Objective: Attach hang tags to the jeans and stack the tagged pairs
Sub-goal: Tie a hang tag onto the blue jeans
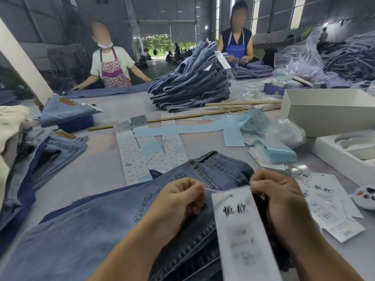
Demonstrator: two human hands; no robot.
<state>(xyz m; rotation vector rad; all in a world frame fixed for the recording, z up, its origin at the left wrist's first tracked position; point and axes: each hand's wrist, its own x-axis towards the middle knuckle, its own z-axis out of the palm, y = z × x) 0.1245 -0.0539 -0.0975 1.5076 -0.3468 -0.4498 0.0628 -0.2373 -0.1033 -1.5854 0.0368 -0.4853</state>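
Warehouse hall, grey surface (97, 173) running the full width. Pair of jeans (105, 220) lies flat at 6 o'clock, waistband toward 12, back pocket facing up. Left hand (178, 201): fingers curled, pinching a thin white string (209, 189) between thumb and forefinger. Right hand (278, 197): fingers curled, pinching the other end of the string at the top of a long white hang tag (241, 236). Tag hangs between my hands, over the waistband, print blurred. Loose hang tags (332, 207) lie at 3 o'clock, just beside my right hand. Strips of small printed labels (129, 151) spread across the middle at 12 o'clock, pale blue sheets (182, 129) over them. Tall stack of jeans (192, 84) farther out at 12. White open box (324, 110) at 2 o'clock. Two aproned people stand across the surface at 11 and 1.
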